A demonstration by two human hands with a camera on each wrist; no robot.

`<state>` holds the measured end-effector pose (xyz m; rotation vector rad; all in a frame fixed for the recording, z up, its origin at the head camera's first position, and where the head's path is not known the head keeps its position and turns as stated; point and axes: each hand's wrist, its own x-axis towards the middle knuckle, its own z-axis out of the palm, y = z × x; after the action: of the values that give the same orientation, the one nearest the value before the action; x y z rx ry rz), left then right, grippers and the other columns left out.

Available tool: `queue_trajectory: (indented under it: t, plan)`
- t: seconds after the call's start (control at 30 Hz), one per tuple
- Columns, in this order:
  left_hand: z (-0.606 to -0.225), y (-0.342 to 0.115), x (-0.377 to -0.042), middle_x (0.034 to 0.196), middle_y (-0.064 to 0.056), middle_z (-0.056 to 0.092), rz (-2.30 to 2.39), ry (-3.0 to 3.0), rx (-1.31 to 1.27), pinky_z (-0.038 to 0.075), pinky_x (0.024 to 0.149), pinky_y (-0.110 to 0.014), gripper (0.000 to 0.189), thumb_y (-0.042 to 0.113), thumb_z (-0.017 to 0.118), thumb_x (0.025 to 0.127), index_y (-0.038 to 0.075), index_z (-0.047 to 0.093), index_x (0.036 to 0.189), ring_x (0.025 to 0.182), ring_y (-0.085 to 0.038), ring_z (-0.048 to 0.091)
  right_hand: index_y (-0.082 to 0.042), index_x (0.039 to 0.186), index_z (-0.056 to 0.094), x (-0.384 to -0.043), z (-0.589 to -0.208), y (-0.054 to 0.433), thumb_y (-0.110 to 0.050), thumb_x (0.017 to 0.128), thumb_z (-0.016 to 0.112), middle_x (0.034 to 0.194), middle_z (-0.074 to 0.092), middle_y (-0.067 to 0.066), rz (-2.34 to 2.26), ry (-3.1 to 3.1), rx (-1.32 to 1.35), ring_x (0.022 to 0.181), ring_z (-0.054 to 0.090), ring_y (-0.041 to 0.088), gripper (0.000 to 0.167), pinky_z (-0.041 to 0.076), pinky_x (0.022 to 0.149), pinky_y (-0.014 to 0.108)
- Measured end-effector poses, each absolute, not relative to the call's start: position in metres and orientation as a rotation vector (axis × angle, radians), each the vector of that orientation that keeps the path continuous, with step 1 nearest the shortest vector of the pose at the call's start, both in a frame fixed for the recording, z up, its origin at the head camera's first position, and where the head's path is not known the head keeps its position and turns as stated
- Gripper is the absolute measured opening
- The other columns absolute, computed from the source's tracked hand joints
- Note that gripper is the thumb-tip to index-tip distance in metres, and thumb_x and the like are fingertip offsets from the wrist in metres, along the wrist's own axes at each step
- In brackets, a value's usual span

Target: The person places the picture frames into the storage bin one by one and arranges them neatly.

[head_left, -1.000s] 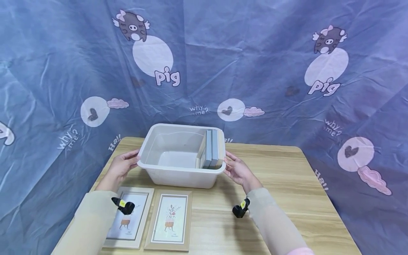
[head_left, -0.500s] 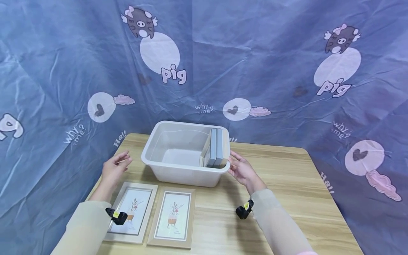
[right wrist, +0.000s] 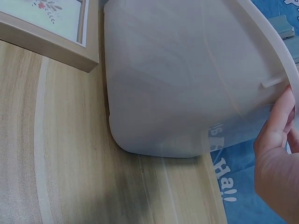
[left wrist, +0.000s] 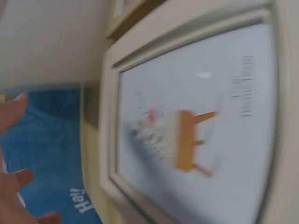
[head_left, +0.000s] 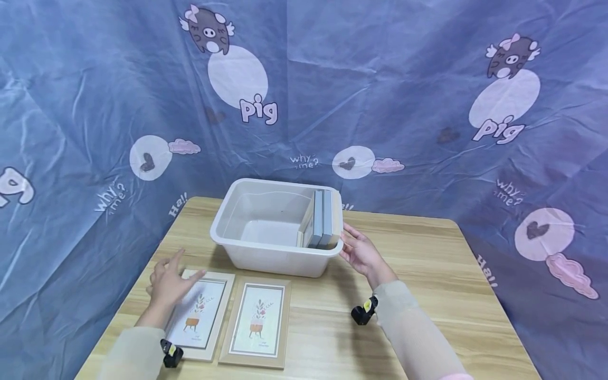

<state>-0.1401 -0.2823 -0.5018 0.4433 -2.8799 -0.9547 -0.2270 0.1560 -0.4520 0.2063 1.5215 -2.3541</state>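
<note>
A white plastic basin (head_left: 271, 259) stands on the table, with several picture frames (head_left: 322, 219) upright along its right side, grey-blue and pale wood edges showing. My right hand (head_left: 363, 256) grips the basin's right rim; in the right wrist view, the fingers (right wrist: 280, 114) are at the rim's underside. My left hand (head_left: 166, 289) hovers with spread fingers over the upper left of a cream picture frame (head_left: 205, 311) lying flat, apart from it as far as I can tell. The left wrist view shows that frame's plant-pot print close up and blurred.
Right of the cream frame lies a light-brown picture frame (head_left: 256, 324) with a similar print, also flat. The wooden table (head_left: 418, 274) extends to the right. A blue patterned cloth (head_left: 313, 95) hangs behind and along both sides.
My left hand has let go of the basin's left rim and moved down and toward me, over the cream picture frame, fingers spreading. The right hand stays on the basin's rim.
</note>
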Motion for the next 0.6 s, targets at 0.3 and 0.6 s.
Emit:
queue_trajectory:
  t: [0.3, 0.6]
  plan:
    - [-0.526, -0.257, -0.136, 0.142, -0.045, -0.006, -0.729, -3.113, 0.332, 0.003, 0.078, -0.089, 0.103, 0.066, 0.069, 0.071, 0.011, 0.028, 0.149, 0.125, -0.067, -0.007, -0.006, 0.150, 0.025, -0.227, -0.453, 0.156, -0.006, 0.101, 0.044, 0.082, 0.062, -0.002, -2.348, 1.507, 0.156, 0.068, 0.056, 0.005, 0.053, 0.052, 0.063, 0.016]
    - [-0.533, -0.245, -0.138, 0.139, -0.043, -0.025, -0.792, -3.241, 0.399, -0.011, 0.074, -0.087, 0.114, 0.074, 0.067, 0.065, 0.012, 0.024, 0.151, 0.120, -0.066, -0.024, -0.006, 0.150, 0.026, -0.226, -0.451, 0.157, -0.006, 0.101, 0.045, 0.084, 0.062, -0.001, -2.357, 1.502, 0.168, 0.068, 0.057, 0.006, 0.053, 0.053, 0.062, 0.016]
